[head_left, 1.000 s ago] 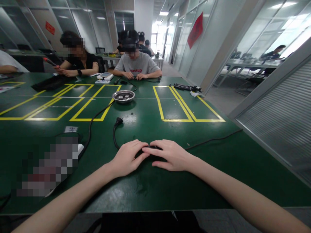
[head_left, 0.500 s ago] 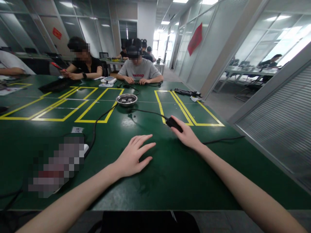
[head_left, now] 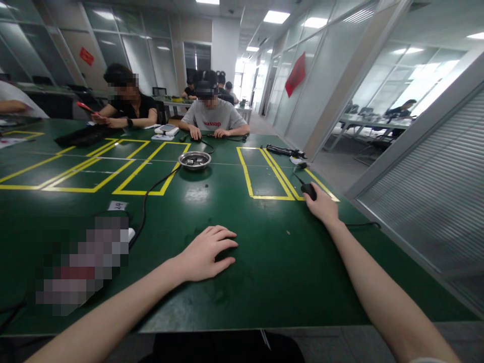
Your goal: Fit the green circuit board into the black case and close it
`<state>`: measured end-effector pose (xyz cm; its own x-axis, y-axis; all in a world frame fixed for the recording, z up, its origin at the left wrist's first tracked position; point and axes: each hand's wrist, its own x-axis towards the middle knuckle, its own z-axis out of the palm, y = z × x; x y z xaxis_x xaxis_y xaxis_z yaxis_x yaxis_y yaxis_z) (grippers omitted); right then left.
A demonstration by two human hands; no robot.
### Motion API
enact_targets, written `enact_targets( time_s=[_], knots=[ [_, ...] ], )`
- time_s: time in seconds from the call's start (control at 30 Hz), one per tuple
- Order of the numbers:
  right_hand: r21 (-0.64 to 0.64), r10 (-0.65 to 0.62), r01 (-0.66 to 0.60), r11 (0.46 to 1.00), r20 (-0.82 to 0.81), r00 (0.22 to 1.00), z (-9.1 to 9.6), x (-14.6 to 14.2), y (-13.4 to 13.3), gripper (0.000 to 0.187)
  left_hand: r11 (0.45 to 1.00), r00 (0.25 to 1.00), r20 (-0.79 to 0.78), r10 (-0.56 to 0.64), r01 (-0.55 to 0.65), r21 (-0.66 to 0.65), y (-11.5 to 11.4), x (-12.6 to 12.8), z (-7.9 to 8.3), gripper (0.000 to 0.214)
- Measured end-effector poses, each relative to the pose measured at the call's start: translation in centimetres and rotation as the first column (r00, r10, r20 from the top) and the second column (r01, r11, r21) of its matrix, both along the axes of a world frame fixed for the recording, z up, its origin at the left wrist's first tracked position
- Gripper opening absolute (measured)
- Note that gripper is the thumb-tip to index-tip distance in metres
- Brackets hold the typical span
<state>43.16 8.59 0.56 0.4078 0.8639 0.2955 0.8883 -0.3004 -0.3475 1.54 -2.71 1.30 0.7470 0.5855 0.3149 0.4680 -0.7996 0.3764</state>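
My right hand (head_left: 323,204) is closed around a black power adapter (head_left: 309,190) at the right side of the green table (head_left: 264,282), beside the yellow tape lines. A thin lead runs from the adapter's far end to a dark plug (head_left: 301,166). Behind the hand, a black cable (head_left: 365,224) trails toward the table's right edge. My left hand (head_left: 207,254) lies palm down over the table near the middle, fingers apart, with nothing in it. A steel bowl (head_left: 194,160) with small metal pieces stands beyond it.
A blurred-out object (head_left: 85,267) lies at left, near a paper label (head_left: 118,205). A black cable (head_left: 144,212) runs past it toward the bowl. A folded black tripod (head_left: 285,151) lies at the far right. Two people sit across the table, their hands on its far side.
My right hand has carried the adapter to the right, and its lead and plug have swung from near the bowl to the far right. My left hand has stayed nearly still, fingers slightly closer together.
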Motion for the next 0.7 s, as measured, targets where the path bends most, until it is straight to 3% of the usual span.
enact_targets(
  time_s=[0.07, 0.2, 0.5, 0.7],
  knots=[
    [-0.070, -0.023, 0.026, 0.997, 0.045, 0.999, -0.2, -0.2, -0.1, 0.063, 1.000, 1.000, -0.001, -0.001, 0.001, 0.001, 0.0, 0.0, 0.0, 0.026],
    [-0.069, -0.053, 0.059, 0.996, 0.083, 0.995, -0.2, -0.2, 0.0, 0.063, 1.000, 1.000, 0.011, 0.000, 0.000, 0.009, 0.0, 0.0, -0.2, 0.026],
    [0.063, -0.086, 0.087, 0.994, -0.016, 0.996, -1.9, 1.3, 1.2, 0.055, 1.000, 1.000, 0.006, 0.003, -0.004, 0.008, 0.0, 0.0, -0.2, 0.025],
    [0.120, -0.121, 0.132, 0.984, -0.096, 0.988, -1.7, 2.4, 1.4, 0.049, 1.000, 1.000, -0.003, -0.005, 0.005, 0.007, 0.0, 0.0, 0.0, 0.024]
  ],
)
